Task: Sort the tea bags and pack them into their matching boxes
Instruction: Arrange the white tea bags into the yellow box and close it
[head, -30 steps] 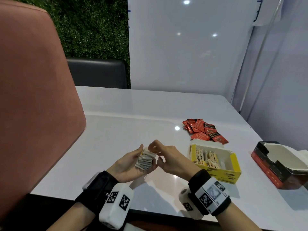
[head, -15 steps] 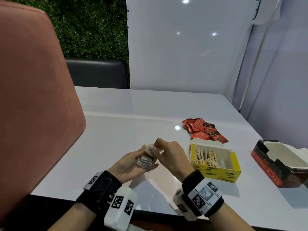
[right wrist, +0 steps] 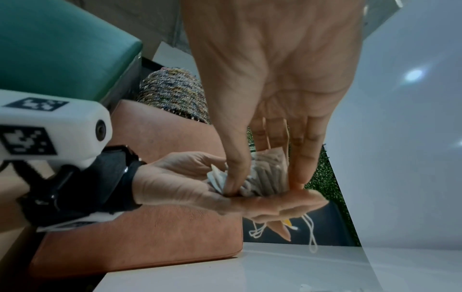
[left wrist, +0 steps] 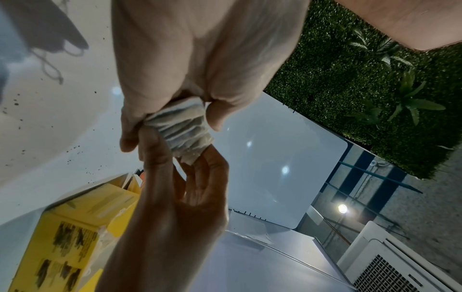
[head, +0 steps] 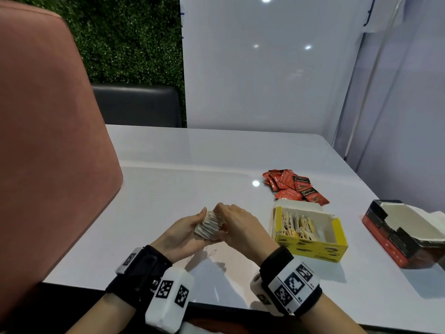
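Note:
A stack of pale paper tea bags [head: 210, 224] sits in my left hand [head: 185, 233], which cups it from the left and below, just above the table. My right hand [head: 237, 225] pinches the same stack [right wrist: 267, 173] from the right, thumb and fingers on either side. Loose strings [right wrist: 310, 235] dangle under the hands. The wrist view shows the stack [left wrist: 182, 126] squeezed between both hands. An open yellow box [head: 309, 233] half filled with similar bags stands right of the hands. Red sachets [head: 295, 186] lie piled behind it. An open red and black box [head: 407, 233] stands at far right.
A white glossy table [head: 183, 179] carries everything. A salmon-pink chair back [head: 48, 153] rises at the left edge. A dark seat [head: 137, 106] and a green hedge wall stand behind the table, with a white panel to the right.
My right hand has closed in over the stack from the right and now pinches it. The stack has tilted a little in my left palm.

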Demonstrator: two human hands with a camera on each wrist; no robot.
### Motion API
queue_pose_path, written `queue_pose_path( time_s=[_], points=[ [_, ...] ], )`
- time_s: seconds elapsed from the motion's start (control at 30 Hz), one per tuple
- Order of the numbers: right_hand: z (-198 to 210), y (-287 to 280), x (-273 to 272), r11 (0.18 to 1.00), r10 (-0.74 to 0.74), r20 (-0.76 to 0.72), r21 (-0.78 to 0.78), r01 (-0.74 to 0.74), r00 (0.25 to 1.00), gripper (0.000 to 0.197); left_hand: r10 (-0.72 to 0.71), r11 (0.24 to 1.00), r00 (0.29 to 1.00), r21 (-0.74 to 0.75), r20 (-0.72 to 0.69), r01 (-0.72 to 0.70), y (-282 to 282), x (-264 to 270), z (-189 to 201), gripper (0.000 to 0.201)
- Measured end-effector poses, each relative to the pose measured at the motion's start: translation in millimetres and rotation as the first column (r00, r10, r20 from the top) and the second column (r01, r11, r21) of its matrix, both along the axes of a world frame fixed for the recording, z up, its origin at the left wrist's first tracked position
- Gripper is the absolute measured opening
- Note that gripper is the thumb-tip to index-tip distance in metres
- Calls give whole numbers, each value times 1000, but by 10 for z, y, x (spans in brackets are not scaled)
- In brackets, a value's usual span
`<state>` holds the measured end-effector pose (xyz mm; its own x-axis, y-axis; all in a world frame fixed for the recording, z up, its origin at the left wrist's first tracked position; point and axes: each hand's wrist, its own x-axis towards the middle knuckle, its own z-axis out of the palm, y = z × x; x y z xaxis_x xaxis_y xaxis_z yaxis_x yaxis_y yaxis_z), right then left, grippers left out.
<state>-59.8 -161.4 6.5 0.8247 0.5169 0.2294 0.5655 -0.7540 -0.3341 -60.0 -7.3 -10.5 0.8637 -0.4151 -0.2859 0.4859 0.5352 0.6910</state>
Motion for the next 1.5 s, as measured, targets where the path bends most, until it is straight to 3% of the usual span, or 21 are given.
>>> queue_pose_path(
  time_s=[0.23, 0.5, 0.63, 0.87, 1.0, 1.13, 1.37, 1.43, 1.5],
  points=[
    [-57, 25, 38, 999, 21, 32, 43, -23, 999, 23, -4, 999, 1000, 41, 30, 3, -14, -16, 31, 47],
    [-48, 39, 10, 987, -17, 30, 158, 12, 999, 26, -1, 999, 999, -37, 34, 2, -63, -42, 73, 48],
    [19, -14, 63, 957, -8, -44, 291, 20, 999, 16, 16, 998, 999, -68, 34, -14, -45, -26, 59, 44],
    [22, -33, 116, 956, -24, -36, 293, 34, 999, 12, 39, 996, 997, -84, 65, -33, -72, -32, 30, 32],
    [28, -54, 119, 935, -53, -16, 351, 55, 998, 10, 38, 993, 999, -117, 26, -34, -72, -33, 39, 37],
    [-12, -12, 85, 960, -8, 20, 281, 2, 1000, 16, 22, 994, 1000, -106, 6, -21, -79, -45, 77, 54],
    [4, -54, 62, 983, 135, 41, 120, -139, 990, 33, 9, 999, 1000, 50, 20, -10, -29, -43, 83, 28],
    [87, -102, 96, 988, 131, 28, 80, -133, 991, 32, -7, 997, 999, 76, 39, 4, -16, -45, 94, 22],
    [190, -182, 164, 986, 96, -1, 137, -95, 995, 25, -58, 989, 995, 141, 80, 46, 4, -42, 114, 24]
  ],
)
